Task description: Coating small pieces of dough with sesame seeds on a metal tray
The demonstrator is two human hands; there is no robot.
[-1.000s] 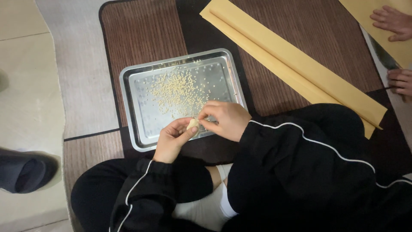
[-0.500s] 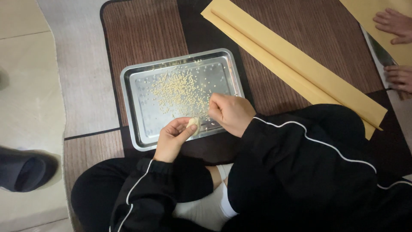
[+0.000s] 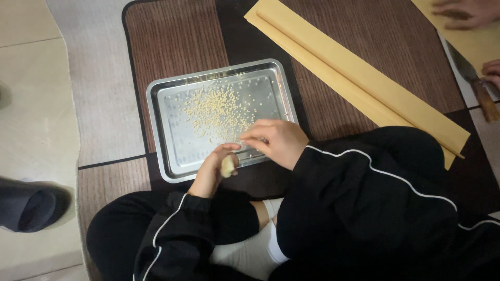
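Observation:
A rectangular metal tray (image 3: 161,104) lies on the brown mat, with several small pale yellow grains (image 3: 216,109) scattered in its middle. My left hand (image 3: 213,169) is at the tray's near edge, closed around a small pale lump (image 3: 227,166). My right hand (image 3: 276,141) hovers over the tray's near right corner, fingers curled and pointing toward the grains; whether it pinches anything I cannot tell. Both arms wear black sleeves with a white stripe.
A long folded yellow paper strip (image 3: 364,83) lies diagonally on the mat to the right. Another person's hands (image 3: 463,11) and a knife (image 3: 476,83) are at the far right. A dark slipper (image 3: 31,208) sits on the floor at left.
My right hand has moved away from my left hand, out over the tray's near right part. My left hand keeps the lump at the tray's edge.

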